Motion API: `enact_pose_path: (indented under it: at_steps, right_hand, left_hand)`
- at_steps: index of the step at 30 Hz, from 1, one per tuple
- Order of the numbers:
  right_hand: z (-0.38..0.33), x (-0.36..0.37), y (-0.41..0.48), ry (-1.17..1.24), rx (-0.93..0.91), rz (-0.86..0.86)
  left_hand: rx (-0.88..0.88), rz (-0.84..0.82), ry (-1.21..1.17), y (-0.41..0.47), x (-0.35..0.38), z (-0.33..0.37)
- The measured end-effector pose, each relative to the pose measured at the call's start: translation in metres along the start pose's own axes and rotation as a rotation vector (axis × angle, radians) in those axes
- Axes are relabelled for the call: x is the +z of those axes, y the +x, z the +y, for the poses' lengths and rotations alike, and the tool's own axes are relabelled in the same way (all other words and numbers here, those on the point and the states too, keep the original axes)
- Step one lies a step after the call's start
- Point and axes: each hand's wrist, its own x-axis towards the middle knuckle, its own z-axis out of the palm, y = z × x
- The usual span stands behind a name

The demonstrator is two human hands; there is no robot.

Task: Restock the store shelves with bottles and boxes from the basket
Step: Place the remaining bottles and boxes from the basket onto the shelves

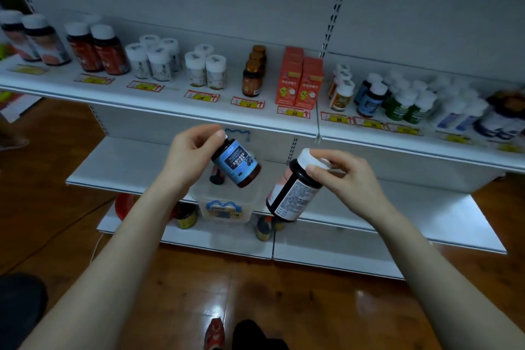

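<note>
A: Pinching the blue-label bottle (237,163) by its cap with the left hand (193,150), tilted, over the basket (255,199).
B: And gripping the white-capped bottle (292,190) at its lid with the right hand (349,179), beside it, below the stocked shelf (56,85).

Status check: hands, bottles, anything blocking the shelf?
Left hand grips blue-label bottle by its cap. Right hand grips white-capped bottle, tilted. Clear basket behind left bottle; nothing blocks stocked shelf.

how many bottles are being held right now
2. The left hand grips a blue-label bottle by its top; the right hand pinches a white-capped bottle at the cap. Neither hand seems to hide another.
</note>
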Motion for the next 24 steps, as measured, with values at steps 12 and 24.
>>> enact_pose_path:
  at_steps: [12,24]
  right_hand:
    - [0.019,-0.044,0.001,-0.028,0.132,0.256]
    - [0.072,-0.13,0.011,-0.062,0.157,0.556]
  left_hand:
    - [0.214,-0.341,0.062,0.082,0.083,0.057]
    - [0.402,-0.526,0.169,0.163,0.251,0.104]
